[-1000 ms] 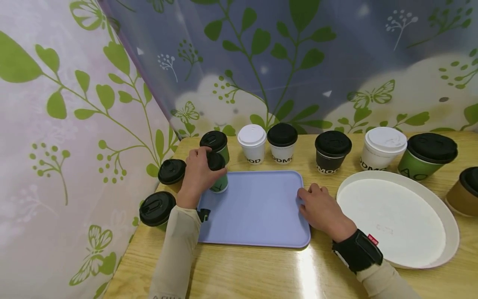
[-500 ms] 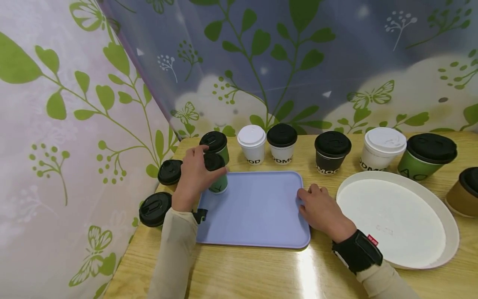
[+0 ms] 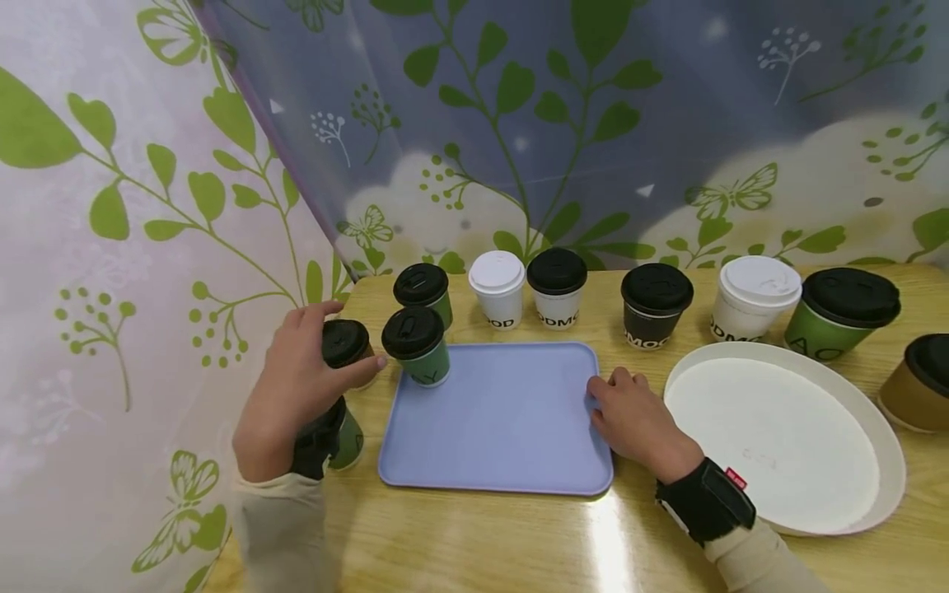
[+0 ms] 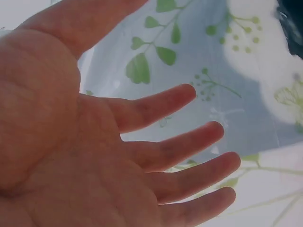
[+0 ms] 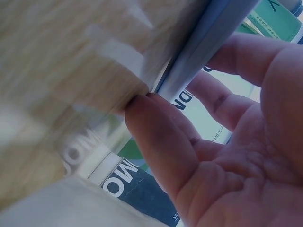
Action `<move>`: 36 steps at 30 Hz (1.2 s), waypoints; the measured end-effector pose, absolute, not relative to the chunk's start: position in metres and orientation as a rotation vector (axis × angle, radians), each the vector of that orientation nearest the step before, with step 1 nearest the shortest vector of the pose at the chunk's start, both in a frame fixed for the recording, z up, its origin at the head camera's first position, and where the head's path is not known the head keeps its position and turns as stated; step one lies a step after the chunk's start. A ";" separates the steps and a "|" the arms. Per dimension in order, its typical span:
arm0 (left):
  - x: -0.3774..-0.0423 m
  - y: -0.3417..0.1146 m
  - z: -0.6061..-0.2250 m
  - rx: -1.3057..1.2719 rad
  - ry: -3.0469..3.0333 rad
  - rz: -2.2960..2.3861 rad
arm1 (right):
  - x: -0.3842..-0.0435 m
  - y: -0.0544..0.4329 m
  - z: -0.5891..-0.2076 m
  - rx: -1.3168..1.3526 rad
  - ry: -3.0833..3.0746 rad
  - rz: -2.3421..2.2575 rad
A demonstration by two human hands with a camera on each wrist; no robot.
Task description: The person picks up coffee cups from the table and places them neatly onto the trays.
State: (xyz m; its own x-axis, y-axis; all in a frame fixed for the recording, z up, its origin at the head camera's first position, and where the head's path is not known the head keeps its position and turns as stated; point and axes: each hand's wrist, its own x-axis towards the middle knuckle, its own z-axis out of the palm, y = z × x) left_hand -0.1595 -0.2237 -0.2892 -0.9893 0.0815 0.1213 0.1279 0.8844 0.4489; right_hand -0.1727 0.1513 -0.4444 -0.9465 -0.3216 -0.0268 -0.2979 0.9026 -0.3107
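Observation:
My left hand (image 3: pixel 296 387) is off to the tray's left, fingers spread and thumb extended, holding nothing. The left wrist view shows its bare palm (image 4: pixel 71 142). Just right of the thumb, a green paper cup (image 3: pixel 426 362) with a black lid stands upright on the far left corner of the lilac tray (image 3: pixel 497 428). My right hand (image 3: pixel 641 424) grips the tray's right rim with curled fingers. In the right wrist view its fingers (image 5: pixel 161 142) meet the tray edge (image 5: pixel 203 52). Behind my left hand are a brown cup (image 3: pixel 348 350) and another green cup (image 3: pixel 347 436), both partly hidden.
Along the back stand a green cup (image 3: pixel 423 288), a white-lidded cup (image 3: pixel 497 288), a black-lidded white cup (image 3: pixel 556 288), a black cup (image 3: pixel 656 305), another white cup (image 3: pixel 756 296) and a large green cup (image 3: pixel 841 313). A round white tray (image 3: pixel 778 445) lies right, beside a brown cup (image 3: pixel 919 383).
My left hand has let go of the green cup and moved left, away from it. The cup stays on the tray's far left corner. My right hand keeps its place at the rim.

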 end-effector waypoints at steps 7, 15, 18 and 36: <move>-0.148 -0.248 -0.313 -0.168 -2.980 -0.546 | -0.171 0.151 -0.444 -0.479 2.990 -0.465; -0.140 -0.268 -0.330 -0.096 -2.925 -0.518 | -0.171 0.153 -0.444 -0.480 2.994 -0.482; -0.137 -0.272 -0.335 -0.060 -2.933 -0.530 | -0.171 0.153 -0.444 -0.486 3.000 -0.484; -0.124 -0.286 -0.360 0.020 -2.979 -0.644 | -0.172 0.151 -0.443 -0.490 3.002 -0.462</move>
